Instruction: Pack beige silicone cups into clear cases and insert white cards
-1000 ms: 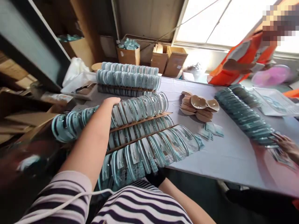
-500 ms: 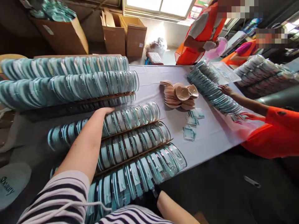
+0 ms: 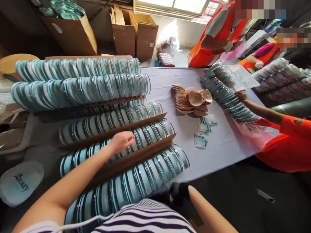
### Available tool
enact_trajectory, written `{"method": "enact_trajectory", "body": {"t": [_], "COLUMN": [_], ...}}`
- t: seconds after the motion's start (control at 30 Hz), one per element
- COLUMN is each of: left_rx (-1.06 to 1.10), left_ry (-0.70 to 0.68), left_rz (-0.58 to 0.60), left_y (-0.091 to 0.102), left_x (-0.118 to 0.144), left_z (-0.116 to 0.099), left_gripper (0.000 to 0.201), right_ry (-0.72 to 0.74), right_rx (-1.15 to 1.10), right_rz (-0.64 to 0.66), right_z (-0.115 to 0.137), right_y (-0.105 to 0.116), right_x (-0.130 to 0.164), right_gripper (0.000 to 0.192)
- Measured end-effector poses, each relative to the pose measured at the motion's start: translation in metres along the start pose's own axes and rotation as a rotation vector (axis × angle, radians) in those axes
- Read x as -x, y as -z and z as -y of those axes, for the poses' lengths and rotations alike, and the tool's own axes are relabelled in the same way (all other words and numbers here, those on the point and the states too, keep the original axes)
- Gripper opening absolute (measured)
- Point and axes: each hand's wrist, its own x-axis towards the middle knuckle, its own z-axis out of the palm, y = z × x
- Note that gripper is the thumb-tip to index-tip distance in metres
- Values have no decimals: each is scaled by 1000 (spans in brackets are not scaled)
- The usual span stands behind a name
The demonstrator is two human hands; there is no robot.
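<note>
My left hand (image 3: 122,141) hovers over the middle of the three near rows, its fingers curled in, with nothing visible in it. Beneath it stretches a row of round-edged clear plastic packs (image 3: 143,137) with pale teal and white inserts. A similar row of packs (image 3: 136,174) lies nearer to me, and another row (image 3: 116,121) lies beyond. Brown cardboard dividers (image 3: 145,152) stand between these rows. My right hand (image 3: 179,193), in a black fingerless glove, is at the table's front edge beside the nearest row. Its fingers are bent and partly hidden.
Two more pack rows (image 3: 80,90) lie at the back left. Nested tan cups (image 3: 194,98) and printed sachets (image 3: 201,141) sit on the white tablecloth (image 3: 160,81). A co-worker's hand (image 3: 240,96) touches packs (image 3: 228,94) at right. Cardboard boxes (image 3: 145,37) stand behind.
My left hand has come back from the farther near row to above the middle one. My right hand, hidden before, now shows at the table edge. The view has shifted slightly left.
</note>
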Motion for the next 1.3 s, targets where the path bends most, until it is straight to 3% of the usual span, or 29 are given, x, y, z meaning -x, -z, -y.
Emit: {"method": "enact_trajectory", "body": {"t": [0.1,0.17,0.23,0.3,0.33,0.43,0.53,0.6,0.73,0.87,1.0,1.1,1.17,1.23,1.3], "left_rx": [40,32,-39,-118,-142,-189,-225,-227,-370,-529,-587,-607,-618,-614,-588], "left_ry": [68,212,327,372,379,392,395,400,408,468,381,388,445,509,569], "left_rz": [179,183,162,148,141,94,-4,-158,-552,-786,-739,-690,-690,-699,-695], "left_y": [-47,-73,-91,-100,-102,-98,-86,-74,-40,8,54,83,97,105,107], "left_x": [47,63,70,74,75,81,91,101,128,166,224,290,343,399,454], "left_z": [-38,-50,-57,-63,-67,-86,-106,-114,-109,-96,-84,-65,-48,-29,-6], "left_gripper": [27,36,40,32,28,26,21,16,12,17,18,25,31,31,30], "right_ry": [-42,143,455,649,721,647,550,564,660,754,840,957,926,829,765], "right_rx": [34,81,215,396,467,757,919,999,1199,1323,1177,928,771,588,358], "right_rz": [139,46,-217,-538,-638,-680,-627,-611,-667,-550,-364,-234,-229,-195,-94], "right_z": [-6,20,72,137,169,242,271,275,281,289,281,266,260,263,279], "right_y": [49,94,137,166,175,182,174,166,144,104,83,89,83,52,-4], "right_x": [13,9,-7,-29,-41,-68,-74,-65,-23,31,58,51,42,37,35], "right_gripper": [8,10,17,29,38,51,34,31,34,38,45,50,51,48,47]}}
